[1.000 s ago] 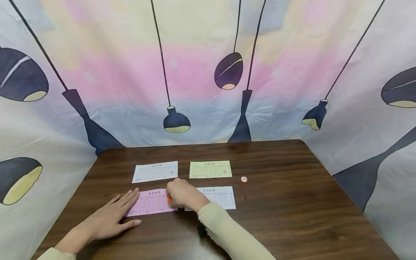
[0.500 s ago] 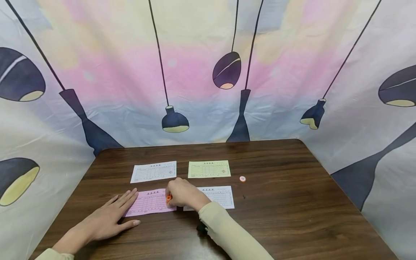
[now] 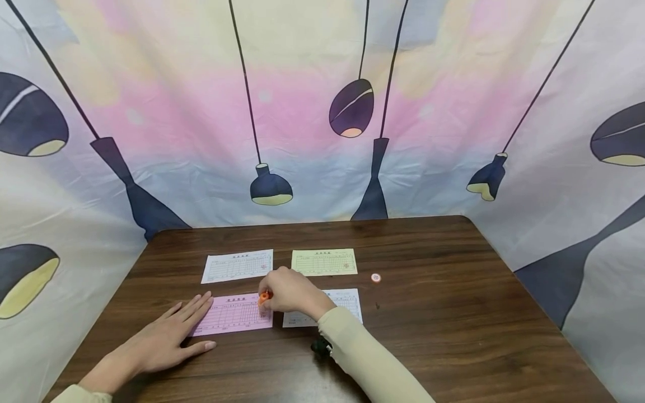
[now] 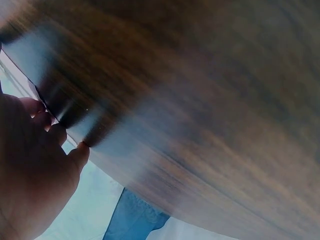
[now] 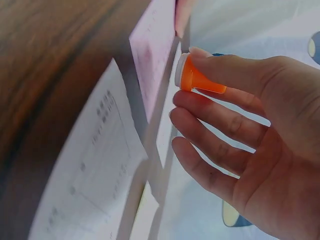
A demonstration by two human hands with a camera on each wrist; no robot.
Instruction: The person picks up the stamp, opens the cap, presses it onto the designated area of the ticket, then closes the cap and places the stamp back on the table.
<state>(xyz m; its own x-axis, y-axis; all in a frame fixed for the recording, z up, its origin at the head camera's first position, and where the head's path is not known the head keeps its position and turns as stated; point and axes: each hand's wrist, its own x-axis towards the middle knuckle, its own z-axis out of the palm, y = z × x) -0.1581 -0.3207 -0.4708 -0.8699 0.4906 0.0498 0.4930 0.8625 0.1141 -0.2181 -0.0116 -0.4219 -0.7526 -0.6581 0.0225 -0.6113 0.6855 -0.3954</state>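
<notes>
My right hand (image 3: 292, 291) pinches a small orange stamp (image 3: 264, 298) between thumb and fingers, over the right end of a pink printed slip (image 3: 232, 316). In the right wrist view the stamp (image 5: 200, 77) shows a white rim at its lower end, raised off the paper. A faint red mark shows on the pink slip beneath it. With fingers spread, my left hand (image 3: 166, 338) lies flat at that slip's left edge. A white slip (image 3: 347, 302) is partly hidden behind my right hand.
Behind lie another white slip (image 3: 237, 266) and a yellow slip (image 3: 322, 262), each with a red mark at its right. A small round white-and-orange disc (image 3: 375, 277) sits right of them on the dark wooden table (image 3: 453, 324). A printed curtain (image 3: 201, 112) hangs around.
My right hand has lifted the stamp off the pink slip, moving slightly up and right, and a red mark is now visible there. The left hand stays in place.
</notes>
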